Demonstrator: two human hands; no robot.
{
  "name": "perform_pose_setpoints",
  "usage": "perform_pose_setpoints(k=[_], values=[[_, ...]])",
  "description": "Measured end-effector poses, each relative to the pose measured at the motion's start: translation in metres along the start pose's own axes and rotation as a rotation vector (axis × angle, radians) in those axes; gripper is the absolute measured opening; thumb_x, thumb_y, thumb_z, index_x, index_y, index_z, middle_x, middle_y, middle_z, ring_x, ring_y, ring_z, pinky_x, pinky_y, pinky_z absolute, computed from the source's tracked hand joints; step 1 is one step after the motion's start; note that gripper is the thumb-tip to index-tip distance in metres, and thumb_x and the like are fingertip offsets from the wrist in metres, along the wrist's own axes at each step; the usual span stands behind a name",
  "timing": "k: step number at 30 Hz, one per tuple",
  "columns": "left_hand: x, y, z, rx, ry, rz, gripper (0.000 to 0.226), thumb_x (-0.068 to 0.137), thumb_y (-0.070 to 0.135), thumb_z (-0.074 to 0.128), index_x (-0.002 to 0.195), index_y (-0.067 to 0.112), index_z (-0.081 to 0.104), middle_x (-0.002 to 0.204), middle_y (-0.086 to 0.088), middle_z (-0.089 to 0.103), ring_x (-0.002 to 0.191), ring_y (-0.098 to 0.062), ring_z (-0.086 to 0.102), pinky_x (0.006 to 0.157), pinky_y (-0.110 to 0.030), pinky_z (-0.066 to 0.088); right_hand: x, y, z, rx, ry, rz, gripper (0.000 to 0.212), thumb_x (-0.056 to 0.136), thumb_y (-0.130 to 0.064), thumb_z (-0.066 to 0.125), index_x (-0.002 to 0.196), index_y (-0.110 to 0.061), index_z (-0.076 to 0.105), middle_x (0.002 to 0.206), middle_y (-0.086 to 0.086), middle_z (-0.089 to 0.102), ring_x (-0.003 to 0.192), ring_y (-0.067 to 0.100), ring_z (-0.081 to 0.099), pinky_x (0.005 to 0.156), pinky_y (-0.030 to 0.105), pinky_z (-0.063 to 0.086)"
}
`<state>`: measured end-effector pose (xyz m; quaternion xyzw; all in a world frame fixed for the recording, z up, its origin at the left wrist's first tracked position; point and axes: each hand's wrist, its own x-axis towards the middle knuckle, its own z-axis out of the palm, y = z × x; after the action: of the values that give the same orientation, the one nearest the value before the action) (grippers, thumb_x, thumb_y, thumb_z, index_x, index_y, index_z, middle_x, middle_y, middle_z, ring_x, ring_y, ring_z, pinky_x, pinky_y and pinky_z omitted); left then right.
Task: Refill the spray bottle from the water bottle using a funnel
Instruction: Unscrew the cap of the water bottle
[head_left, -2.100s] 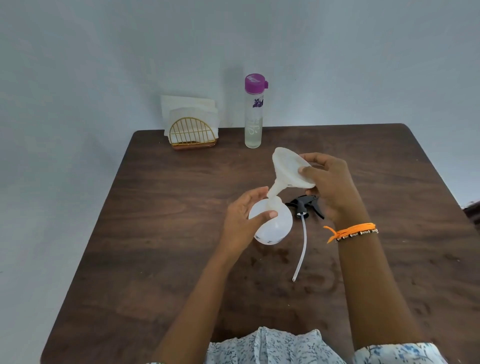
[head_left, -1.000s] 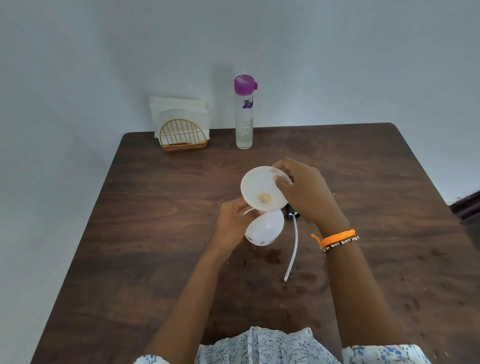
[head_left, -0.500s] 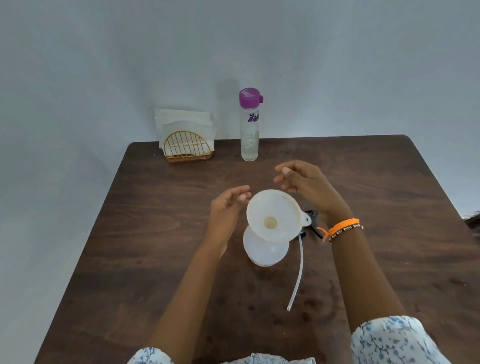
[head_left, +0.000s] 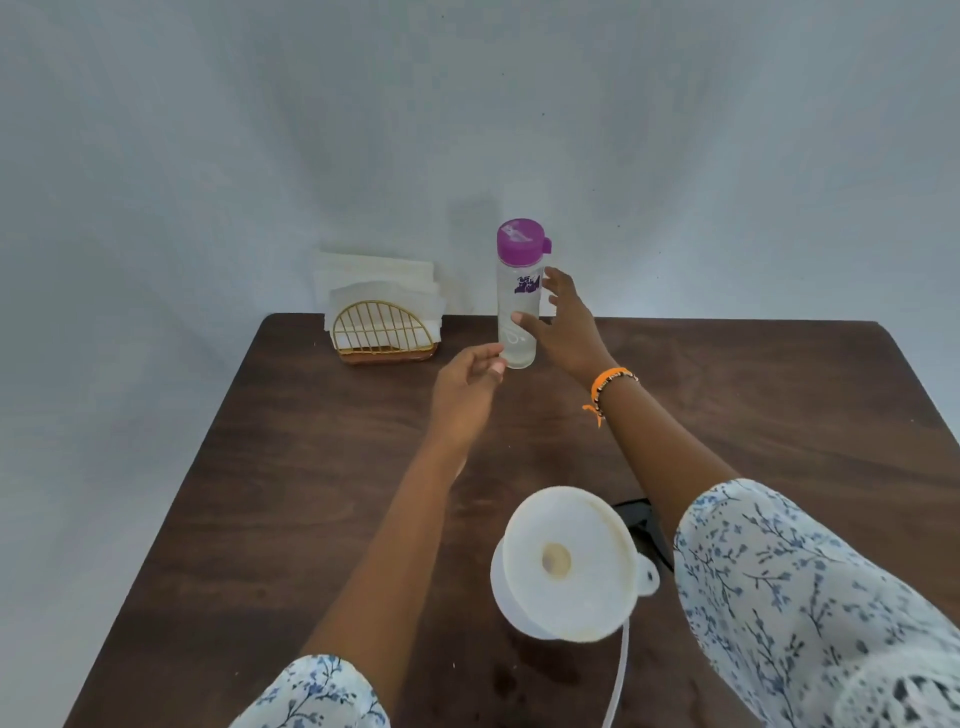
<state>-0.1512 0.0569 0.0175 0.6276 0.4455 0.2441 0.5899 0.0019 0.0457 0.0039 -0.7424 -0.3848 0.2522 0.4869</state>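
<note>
Fingers (head_left: 558, 283) spread and holding nothing, your right hand (head_left: 563, 322) reaches the water bottle (head_left: 517, 306) at the far edge of the table (head_left: 311, 467), its thumb at the clear wall; your left hand (head_left: 465, 387) hangs loosely open just beside it. Near you the funnel (head_left: 569, 561) sits in the spray bottle (head_left: 506, 592). Step in hand appears to be fetching water: next, close round the bottle, lift, open its purple cap (head_left: 521, 240).

A gold wire napkin holder (head_left: 383, 332) with white napkins (head_left: 374, 283) stands at the dark wooden table's (head_left: 291, 467) far edge.
</note>
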Motion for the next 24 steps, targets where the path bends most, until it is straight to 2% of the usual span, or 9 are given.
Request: perform_pose_setpoints(k=[6, 13, 19, 21, 24], values=[[0.006, -0.002, 0.0, 0.007, 0.008, -0.02, 0.017, 0.093, 0.02, 0.054, 0.103, 0.033, 0.059, 0.111, 0.007, 0.064, 0.105, -0.007, 0.059, 0.076, -0.015, 0.042, 0.017, 0.005, 0.01, -0.062, 0.007, -0.054, 0.049, 0.079, -0.02, 0.07, 0.117, -0.002, 0.044, 0.117, 0.012, 0.059, 0.106, 0.027, 0.055, 0.09, 0.04, 0.045], [0.005, -0.003, -0.002, -0.002, 0.01, -0.047, 0.025, 0.093, 0.019, 0.055, 0.117, 0.026, 0.058, 0.116, 0.005, 0.063, 0.109, -0.009, 0.058, 0.087, -0.02, 0.044, 0.013, 0.006, 0.009, -0.053, 0.058, -0.059, 0.048, 0.078, -0.02, 0.072, 0.114, -0.001, 0.045, 0.114, 0.012, 0.061, 0.101, 0.026, 0.056, 0.082, 0.032, 0.046], [-0.007, 0.018, -0.005, -0.005, 0.029, 0.022, 0.032, 0.091, 0.011, 0.057, 0.122, 0.021, 0.056, 0.115, 0.006, 0.061, 0.097, 0.003, 0.056, 0.071, -0.01, 0.041, -0.009, -0.031, -0.01, 0.011, 0.057, -0.089, 0.045, 0.08, -0.022, 0.07, 0.116, -0.006, 0.047, 0.114, 0.004, 0.06, 0.092, 0.012, 0.052, 0.074, 0.016, 0.041], [-0.014, 0.029, -0.007, -0.02, 0.034, 0.074, 0.039, 0.088, 0.011, 0.061, 0.125, 0.02, 0.052, 0.119, 0.006, 0.058, 0.103, -0.002, 0.055, 0.077, -0.012, 0.043, -0.021, -0.054, -0.021, 0.035, 0.073, -0.129, 0.044, 0.081, -0.024, 0.069, 0.117, -0.009, 0.048, 0.11, -0.002, 0.058, 0.093, 0.01, 0.052, 0.069, 0.011, 0.04], [-0.026, 0.047, -0.012, -0.001, 0.001, 0.168, 0.052, 0.084, 0.013, 0.066, 0.13, 0.024, 0.047, 0.128, 0.009, 0.05, 0.113, -0.006, 0.049, 0.094, -0.022, 0.039, -0.04, -0.091, -0.04, 0.066, 0.087, -0.198, 0.041, 0.082, -0.027, 0.068, 0.116, -0.015, 0.049, 0.106, -0.01, 0.056, 0.091, 0.006, 0.053, 0.069, 0.01, 0.041]])
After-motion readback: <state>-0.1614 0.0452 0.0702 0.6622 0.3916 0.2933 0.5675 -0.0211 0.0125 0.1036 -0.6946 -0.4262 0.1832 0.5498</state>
